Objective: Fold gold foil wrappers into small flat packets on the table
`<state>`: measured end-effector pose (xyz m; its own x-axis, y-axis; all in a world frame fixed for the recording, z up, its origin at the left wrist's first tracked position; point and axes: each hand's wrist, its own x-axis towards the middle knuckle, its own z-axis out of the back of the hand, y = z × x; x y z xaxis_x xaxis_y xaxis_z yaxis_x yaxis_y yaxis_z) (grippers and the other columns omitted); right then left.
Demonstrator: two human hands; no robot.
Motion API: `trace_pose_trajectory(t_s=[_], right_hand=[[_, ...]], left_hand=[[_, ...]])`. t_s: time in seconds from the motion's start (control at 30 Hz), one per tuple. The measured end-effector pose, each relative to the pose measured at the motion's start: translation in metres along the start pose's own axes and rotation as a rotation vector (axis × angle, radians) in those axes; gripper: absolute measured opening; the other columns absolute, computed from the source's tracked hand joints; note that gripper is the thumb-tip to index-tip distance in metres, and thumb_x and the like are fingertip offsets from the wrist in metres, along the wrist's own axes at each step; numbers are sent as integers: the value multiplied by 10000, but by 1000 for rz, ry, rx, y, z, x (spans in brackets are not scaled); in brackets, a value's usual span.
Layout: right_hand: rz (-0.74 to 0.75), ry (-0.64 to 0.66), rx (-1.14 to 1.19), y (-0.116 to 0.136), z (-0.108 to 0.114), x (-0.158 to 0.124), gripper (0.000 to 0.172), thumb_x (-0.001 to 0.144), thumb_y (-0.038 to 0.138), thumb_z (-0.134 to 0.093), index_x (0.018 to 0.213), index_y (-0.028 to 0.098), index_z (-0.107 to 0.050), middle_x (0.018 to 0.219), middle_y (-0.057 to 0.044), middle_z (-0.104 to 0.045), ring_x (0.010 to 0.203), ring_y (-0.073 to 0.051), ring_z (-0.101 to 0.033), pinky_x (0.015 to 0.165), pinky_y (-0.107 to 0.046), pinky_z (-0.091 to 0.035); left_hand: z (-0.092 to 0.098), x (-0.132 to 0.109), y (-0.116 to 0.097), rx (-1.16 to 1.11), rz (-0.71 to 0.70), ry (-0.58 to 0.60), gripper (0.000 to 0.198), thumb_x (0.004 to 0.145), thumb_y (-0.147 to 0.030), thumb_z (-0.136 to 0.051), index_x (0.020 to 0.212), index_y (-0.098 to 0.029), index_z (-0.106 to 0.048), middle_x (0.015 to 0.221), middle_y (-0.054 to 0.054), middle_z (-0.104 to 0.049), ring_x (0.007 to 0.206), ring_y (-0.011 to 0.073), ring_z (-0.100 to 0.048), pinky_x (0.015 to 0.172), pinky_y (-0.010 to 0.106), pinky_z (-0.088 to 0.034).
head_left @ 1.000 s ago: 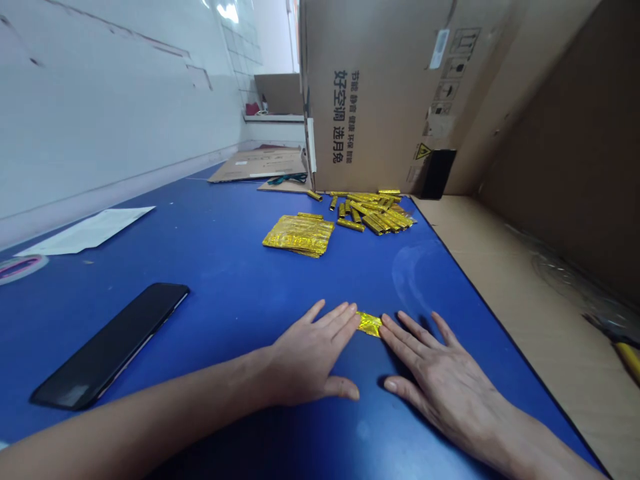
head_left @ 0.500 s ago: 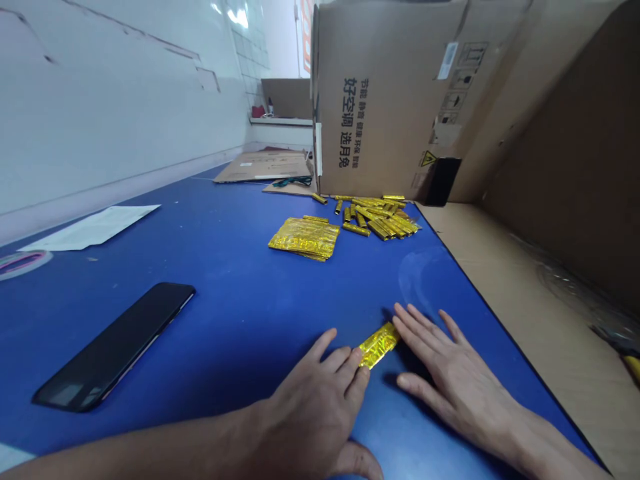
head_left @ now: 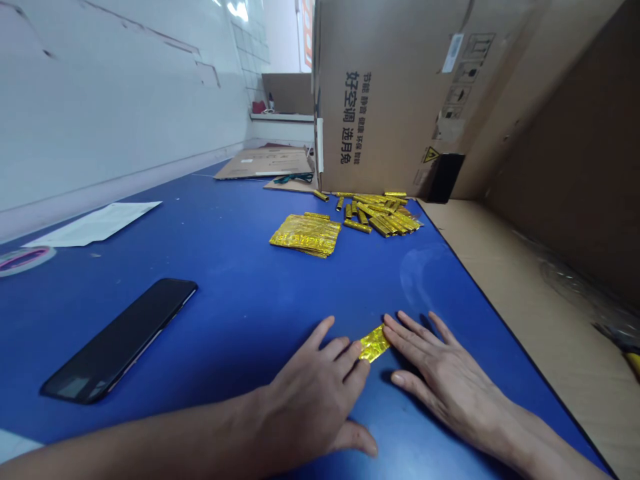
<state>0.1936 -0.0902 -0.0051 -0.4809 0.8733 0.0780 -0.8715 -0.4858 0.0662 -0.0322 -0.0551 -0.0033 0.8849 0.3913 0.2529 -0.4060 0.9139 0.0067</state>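
Note:
A shiny gold foil strip (head_left: pixel 375 344) lies flat on the blue table between my hands. My left hand (head_left: pixel 320 393) rests on its near left end, fingers spread and pressing down. On its far right end lie the fingertips of my right hand (head_left: pixel 433 370), which is also stretched out flat. Both ends of the strip are hidden under fingers. Farther away sits a stack of flat gold foil sheets (head_left: pixel 306 235). To the right of that stack, a loose pile of gold foil tubes (head_left: pixel 383 215) lies against a cardboard box.
The large cardboard box (head_left: pixel 395 100) stands behind the pile. A black phone (head_left: pixel 123 340) lies at left, with a roll of tape (head_left: pixel 25 260) and white paper (head_left: pixel 95 225) beyond it. Flat cardboard (head_left: pixel 265 162) lies at the back. The blue table (head_left: pixel 235 320) ends along a right edge.
My right hand has slid slightly left along the gold strip, covering more of it. My left hand has barely moved. The view has tilted a little.

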Motion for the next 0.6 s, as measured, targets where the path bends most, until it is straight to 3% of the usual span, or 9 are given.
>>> trace_pose_trajectory(t_s=[0.1, 0.2, 0.43, 0.6], right_hand=[[-24, -34, -59, 3, 0, -2, 528, 842, 472, -349, 1295, 202, -321, 1308, -64, -382, 1210, -266, -312, 957, -585, -222], [-25, -38, -95, 3, -2, -5, 550, 837, 491, -341, 1287, 174, -337, 1299, -82, -388, 1196, -281, -334, 942, -595, -239], [-22, -42, -92, 2, -4, -6, 537, 842, 481, -336, 1287, 180, -340, 1316, -73, -369, 1205, -280, -319, 938, -588, -249], [-2, -129, -56, 1, -1, -3, 415, 834, 374, -416, 1211, 203, -454, 1223, -72, -502, 1169, -272, -384, 935, -601, -229]], left_hand=[[2, 7, 15, 9, 21, 63, 624, 739, -642, -376, 1057, -129, -537, 1130, 116, -552, 1042, 286, -483, 975, 514, -137], [3, 13, 24, 4, 15, 100, 676, 729, -659, -365, 1156, -144, -466, 1155, 107, -538, 1084, 301, -450, 974, 532, -114], [-6, 4, 21, 22, 42, 106, 691, 746, -665, -300, 1225, -176, -395, 1247, 106, -457, 1123, 308, -411, 960, 560, -99], [0, 7, 19, -41, 98, 100, 541, 804, -553, -382, 1203, -189, -410, 1219, 74, -490, 1121, 269, -418, 971, 526, -138]])
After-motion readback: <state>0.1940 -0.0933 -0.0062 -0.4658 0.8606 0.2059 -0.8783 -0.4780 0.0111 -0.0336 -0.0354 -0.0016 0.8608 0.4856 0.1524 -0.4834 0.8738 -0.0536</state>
